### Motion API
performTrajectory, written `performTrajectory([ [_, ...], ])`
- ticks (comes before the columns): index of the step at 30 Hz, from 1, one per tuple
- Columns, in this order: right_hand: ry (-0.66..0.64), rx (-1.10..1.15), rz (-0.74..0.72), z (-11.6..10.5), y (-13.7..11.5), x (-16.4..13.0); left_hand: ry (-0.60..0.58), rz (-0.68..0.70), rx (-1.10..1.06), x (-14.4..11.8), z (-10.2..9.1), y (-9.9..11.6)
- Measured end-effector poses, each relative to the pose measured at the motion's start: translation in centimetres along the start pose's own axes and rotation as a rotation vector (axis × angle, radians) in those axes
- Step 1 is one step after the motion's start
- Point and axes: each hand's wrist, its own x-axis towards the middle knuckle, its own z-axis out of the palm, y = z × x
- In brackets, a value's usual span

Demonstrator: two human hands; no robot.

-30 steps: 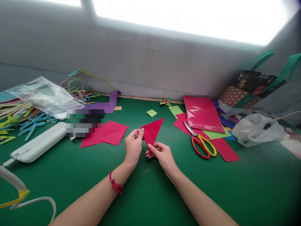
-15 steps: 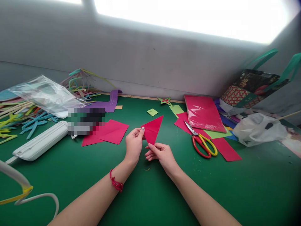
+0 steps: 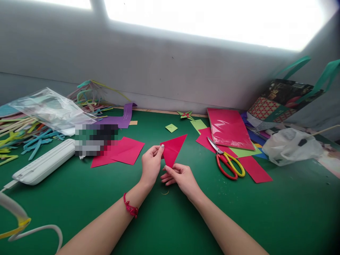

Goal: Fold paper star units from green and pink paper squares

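A red sheet of paper (image 3: 173, 148), folded into a triangle, is held up between my two hands above the green table. My left hand (image 3: 152, 162) pinches its left corner, thumb on the near face. At the bottom corner, my right hand (image 3: 178, 177) grips the paper between thumb and fingers, with the other fingers curled behind. One sharp corner of the triangle points up and to the right. Just beyond it lies a small folded green paper square (image 3: 171, 128). Red paper squares (image 3: 128, 150) lie to the left of my left hand.
Scissors (image 3: 225, 159) with red and yellow handles rest on papers at right, near a wrapped pack of red paper (image 3: 230, 127). A plastic bag (image 3: 292, 147) sits farther right. A white power strip (image 3: 45, 162) and pipe cleaners (image 3: 37, 141) occupy the left. A green paper star (image 3: 186, 115) lies by the wall.
The triangle's free corner has tilted slightly to the right and down. Both hands keep their hold on the paper, and the whole view has shifted a little.
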Motion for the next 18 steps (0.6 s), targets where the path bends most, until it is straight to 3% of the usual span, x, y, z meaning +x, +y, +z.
performTrajectory([
  [4, 0.157, -0.175, -0.154, -1.2, -1.3, -0.1, -0.097, 0.055, 0.088, -0.5, 0.1, 0.7],
  [8, 0.292, -0.133, -0.26, -2.6, -2.2, 0.2, -0.209, 0.047, 0.099, -0.9, 0.3, 0.9],
  [14, 0.329, -0.08, -0.247, -3.8, -2.0, 0.8, -0.315, -0.005, 0.083, -0.7, 0.1, 0.8],
  [18, 0.263, -0.118, -0.255, -4.5, -2.4, 0.6, -0.36, -0.012, 0.08, -0.3, -0.2, 1.1],
])
